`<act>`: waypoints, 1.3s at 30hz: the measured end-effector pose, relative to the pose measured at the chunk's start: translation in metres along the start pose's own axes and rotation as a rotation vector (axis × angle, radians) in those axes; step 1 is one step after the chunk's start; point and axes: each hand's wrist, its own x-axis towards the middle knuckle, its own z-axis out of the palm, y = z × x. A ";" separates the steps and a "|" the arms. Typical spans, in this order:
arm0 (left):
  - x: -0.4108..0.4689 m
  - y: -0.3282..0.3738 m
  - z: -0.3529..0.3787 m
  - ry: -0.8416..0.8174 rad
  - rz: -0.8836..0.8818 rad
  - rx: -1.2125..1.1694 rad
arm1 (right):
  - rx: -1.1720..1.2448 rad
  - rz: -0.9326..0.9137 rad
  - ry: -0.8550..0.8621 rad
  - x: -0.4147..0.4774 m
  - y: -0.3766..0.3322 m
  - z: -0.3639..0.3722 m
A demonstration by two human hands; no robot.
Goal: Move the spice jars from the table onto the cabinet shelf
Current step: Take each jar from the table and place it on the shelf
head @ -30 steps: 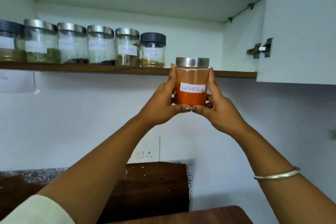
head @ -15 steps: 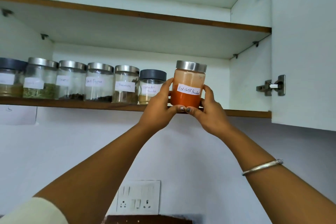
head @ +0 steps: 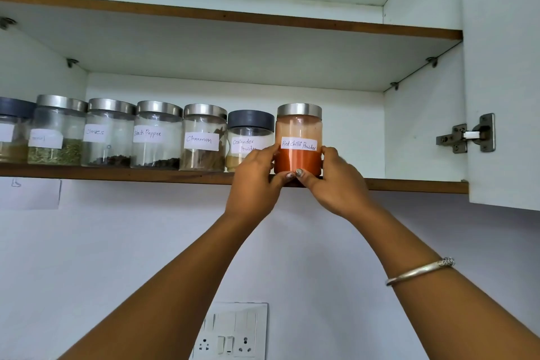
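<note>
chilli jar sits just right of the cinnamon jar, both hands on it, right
No: in the head view the chilli jar is just right of the coriander jar; the cinnamon jar is one further left. Left hand and right hand hold it.

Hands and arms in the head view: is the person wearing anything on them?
A thin silver bangle with a small ornate knot sits on the right wrist. Both forearms are bare; no sleeve is in view. The thumbnails of the left hand and right hand carry glittery silver polish.
</note>
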 end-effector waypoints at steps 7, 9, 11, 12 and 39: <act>-0.001 -0.001 0.013 0.048 0.045 0.203 | -0.190 0.055 0.149 -0.004 -0.010 0.019; -0.001 -0.001 0.016 0.048 0.042 0.244 | -0.220 0.053 0.183 -0.006 -0.011 0.022; -0.003 0.000 0.018 0.053 0.045 0.263 | -0.206 0.052 0.208 -0.007 -0.012 0.024; -0.003 0.001 0.018 0.054 0.046 0.269 | -0.183 0.052 0.223 -0.007 -0.012 0.025; -0.010 0.010 -0.011 -0.312 0.053 0.383 | -0.201 0.064 0.012 -0.039 -0.030 0.020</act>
